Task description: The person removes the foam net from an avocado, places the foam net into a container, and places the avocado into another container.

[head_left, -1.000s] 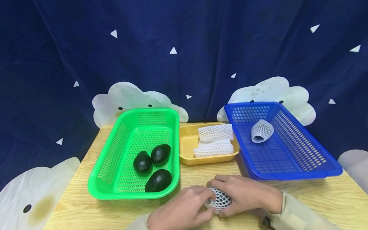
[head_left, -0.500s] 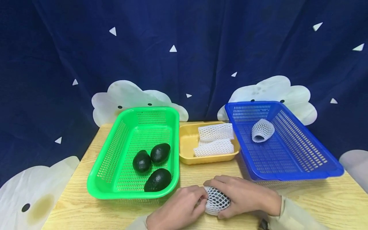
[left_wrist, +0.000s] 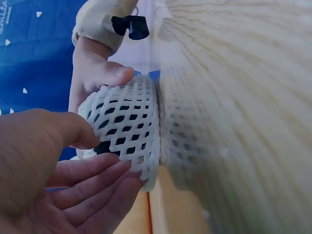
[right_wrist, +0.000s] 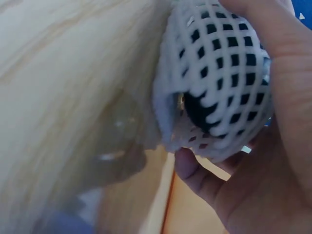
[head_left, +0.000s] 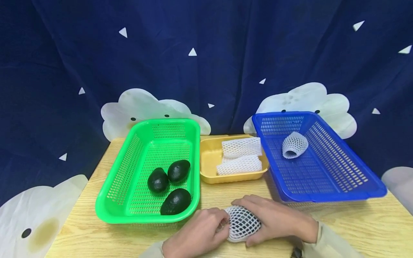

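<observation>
A dark avocado in a white foam net sleeve (head_left: 242, 224) lies on the table's near part between my hands. My left hand (head_left: 199, 231) pinches the sleeve's left edge between thumb and fingers, and the left wrist view shows the dark skin (left_wrist: 103, 147) at that opening. From the other side my right hand (head_left: 279, 220) grips the sleeved avocado, its fingers over the far side and its thumb near the front. In the right wrist view the net (right_wrist: 229, 73) is stretched round the fruit, with one end gaping open.
Left stands a green basket (head_left: 111, 179) with three bare avocados (head_left: 175, 201). A yellow tray (head_left: 209, 157) behind the hands holds flat white foam nets (head_left: 240, 165). At right, a blue basket (head_left: 322, 175) holds one net-covered item (head_left: 294, 145). A dark blue curtain (head_left: 222, 53) hangs behind.
My left hand has shifted slightly left, drawing the sleeve's edge with it, so more of the net shows between the hands. The right hand keeps its grip. The baskets' contents look the same.
</observation>
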